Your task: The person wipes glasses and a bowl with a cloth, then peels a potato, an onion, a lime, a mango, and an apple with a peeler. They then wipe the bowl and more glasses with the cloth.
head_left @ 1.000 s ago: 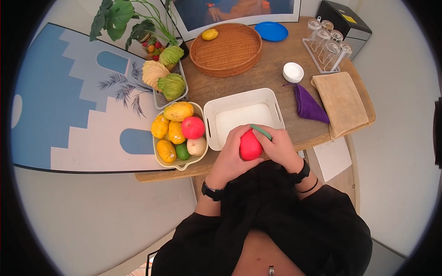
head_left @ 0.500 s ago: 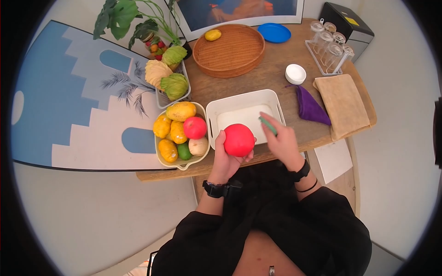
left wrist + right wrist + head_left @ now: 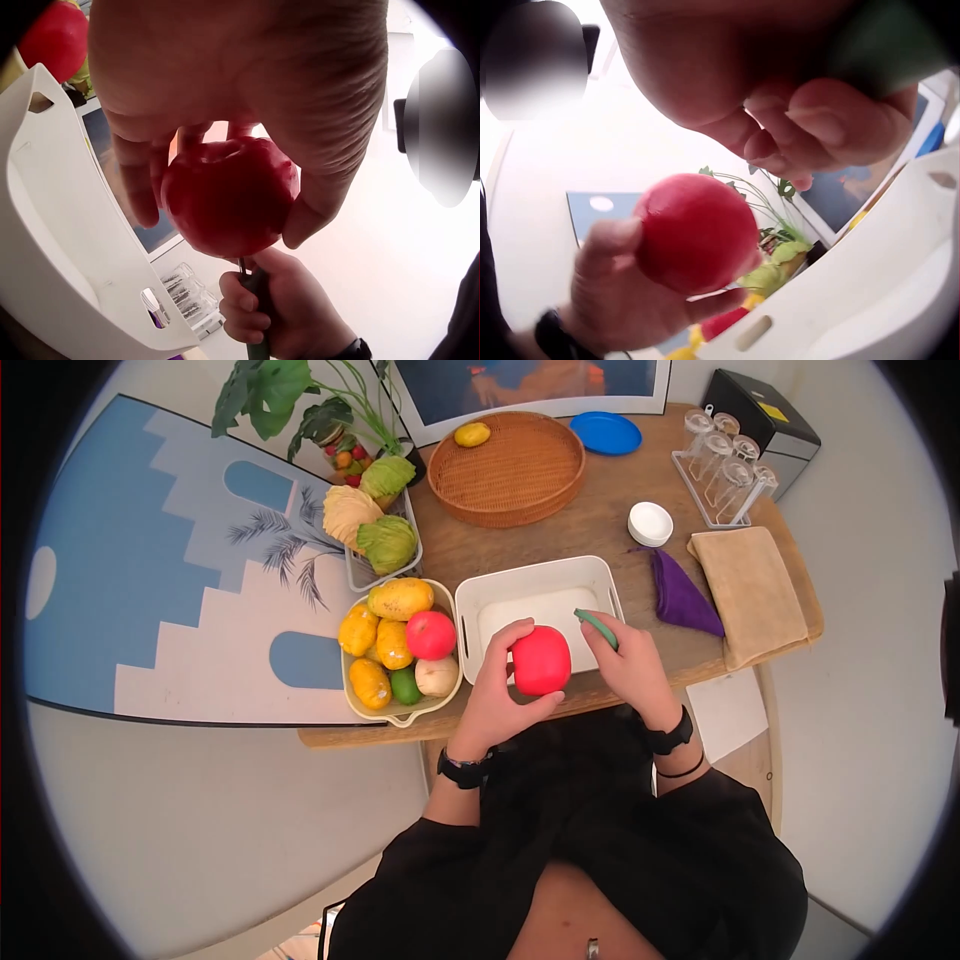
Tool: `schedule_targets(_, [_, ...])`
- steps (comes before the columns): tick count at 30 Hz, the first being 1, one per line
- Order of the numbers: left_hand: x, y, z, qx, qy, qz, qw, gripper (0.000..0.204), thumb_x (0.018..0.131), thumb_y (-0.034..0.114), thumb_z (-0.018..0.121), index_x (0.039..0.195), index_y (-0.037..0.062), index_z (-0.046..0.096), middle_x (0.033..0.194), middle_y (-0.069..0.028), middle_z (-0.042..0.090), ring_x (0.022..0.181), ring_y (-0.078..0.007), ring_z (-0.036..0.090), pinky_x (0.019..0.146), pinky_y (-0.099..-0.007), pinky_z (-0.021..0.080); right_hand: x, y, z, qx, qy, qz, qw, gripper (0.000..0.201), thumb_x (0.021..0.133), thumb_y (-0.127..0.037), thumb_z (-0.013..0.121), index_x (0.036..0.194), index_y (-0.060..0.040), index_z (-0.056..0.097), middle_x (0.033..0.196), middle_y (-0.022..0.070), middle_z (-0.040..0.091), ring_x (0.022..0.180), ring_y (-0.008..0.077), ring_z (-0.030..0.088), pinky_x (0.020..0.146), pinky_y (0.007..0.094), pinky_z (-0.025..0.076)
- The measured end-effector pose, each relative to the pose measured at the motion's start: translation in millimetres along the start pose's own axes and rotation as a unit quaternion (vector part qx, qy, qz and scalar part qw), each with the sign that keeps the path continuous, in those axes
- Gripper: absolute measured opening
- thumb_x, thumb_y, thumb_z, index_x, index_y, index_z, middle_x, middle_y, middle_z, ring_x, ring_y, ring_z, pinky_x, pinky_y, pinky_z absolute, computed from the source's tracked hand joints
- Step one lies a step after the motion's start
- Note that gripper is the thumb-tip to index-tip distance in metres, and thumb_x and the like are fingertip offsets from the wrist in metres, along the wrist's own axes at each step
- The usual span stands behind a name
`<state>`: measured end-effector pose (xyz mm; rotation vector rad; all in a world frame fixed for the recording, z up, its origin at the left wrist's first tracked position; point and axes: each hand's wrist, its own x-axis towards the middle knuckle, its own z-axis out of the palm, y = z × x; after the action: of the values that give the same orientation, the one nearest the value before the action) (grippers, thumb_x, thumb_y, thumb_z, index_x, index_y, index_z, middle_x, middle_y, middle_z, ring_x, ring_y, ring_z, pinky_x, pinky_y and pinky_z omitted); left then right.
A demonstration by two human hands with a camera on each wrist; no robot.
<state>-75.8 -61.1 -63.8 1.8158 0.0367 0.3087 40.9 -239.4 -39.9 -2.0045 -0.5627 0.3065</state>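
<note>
My left hand (image 3: 497, 698) holds a red apple (image 3: 542, 661), fingers and thumb spread round its sides. Close to the apple, my right hand (image 3: 640, 672) grips a green-handled tool (image 3: 598, 628). A thin metal part of that tool shows just below the apple (image 3: 229, 199) in the left wrist view; its working end is hidden there. Both hands are over the near edge of a white rectangular bin (image 3: 535, 566). In the right wrist view the green handle (image 3: 889, 49) is blurred above the curled fingers.
Left of the bin, a cream basket (image 3: 404, 722) holds yellow fruits, another red apple and a green fruit. Behind it are cabbages (image 3: 386, 545) in a grey basket. A round wicker tray (image 3: 505, 470), white bowl (image 3: 651, 523), purple cloth (image 3: 687, 597) and glass rack (image 3: 715, 485) stand farther off.
The hands came apart from round the apple; the right moved right with the tool, then turned with it. The left hand has turned the apple and now holds it from its side.
</note>
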Motion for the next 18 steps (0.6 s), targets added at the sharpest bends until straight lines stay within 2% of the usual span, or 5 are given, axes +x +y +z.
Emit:
schedule_targets(4, [-1.3, -3.0, 12.9, -0.041, 0.016, 0.075, 0.996, 0.084, 0.073, 0.012, 0.086, 0.142, 0.0092, 0.037, 0.148, -0.0167, 0.042, 0.134, -0.0283, 0.047, 0.103, -0.0409, 0.049, -3.0, 0.4, 10.9, 0.168, -0.056, 0.019, 0.984, 0.033, 0.102, -0.027, 0.059, 0.123, -0.0031, 0.068, 0.082, 0.0124, 0.071, 0.069, 0.0155, 0.064, 0.065, 0.0327, 0.050])
schedule_targets(9, [-4.0, 0.8, 16.6, -0.196, 0.125, -0.050, 0.971, 0.077, 0.080, 0.013, 0.081, 0.142, 0.0071, 0.035, 0.139, -0.0149, 0.047, 0.124, -0.0257, 0.053, 0.105, -0.0388, 0.047, -3.0, -0.8, 10.9, 0.191, -0.062, 0.098, 0.975, 0.033, 0.103, -0.027, 0.058, 0.123, -0.0021, 0.068, 0.075, 0.0041, 0.063, 0.065, 0.0094, 0.053, 0.061, 0.0291, 0.045])
schedule_targets(13, [8.6, 2.0, 9.9, 0.063, 0.145, -0.099, 0.983, 0.079, 0.081, 0.028, 0.082, 0.143, 0.0057, 0.039, 0.133, -0.0181, 0.051, 0.120, -0.0285, 0.055, 0.100, -0.0407, 0.049, -6.9, 7.1, 14.2, 0.180, -0.033, 0.037, 0.982, 0.031, 0.105, -0.024, 0.053, 0.126, -0.0049, 0.067, 0.063, -0.0053, 0.048, 0.054, 0.0030, 0.044, 0.050, 0.0228, 0.035])
schedule_targets(15, [15.4, 0.9, 6.9, 0.202, 0.123, -0.092, 0.967, 0.082, 0.079, 0.032, 0.082, 0.144, 0.0064, 0.040, 0.133, -0.0202, 0.051, 0.120, -0.0327, 0.054, 0.100, -0.0437, 0.048, -7.4, 10.9, 12.4, 0.165, 0.003, 0.051, 0.985, 0.031, 0.102, -0.024, 0.058, 0.124, -0.0037, 0.066, 0.071, 0.0087, 0.062, 0.063, 0.0107, 0.053, 0.060, 0.0303, 0.045])
schedule_targets(18, [30.0, -3.9, 5.5, 0.394, 0.046, -0.124, 0.909, 0.085, 0.077, 0.038, 0.081, 0.146, 0.0085, 0.041, 0.134, -0.0235, 0.049, 0.119, -0.0404, 0.053, 0.101, -0.0491, 0.046, -9.1, 12.1, 9.0, 0.154, 0.010, 0.050, 0.987, 0.030, 0.102, -0.023, 0.058, 0.123, -0.0032, 0.066, 0.072, 0.0107, 0.063, 0.063, 0.0116, 0.054, 0.060, 0.0304, 0.045])
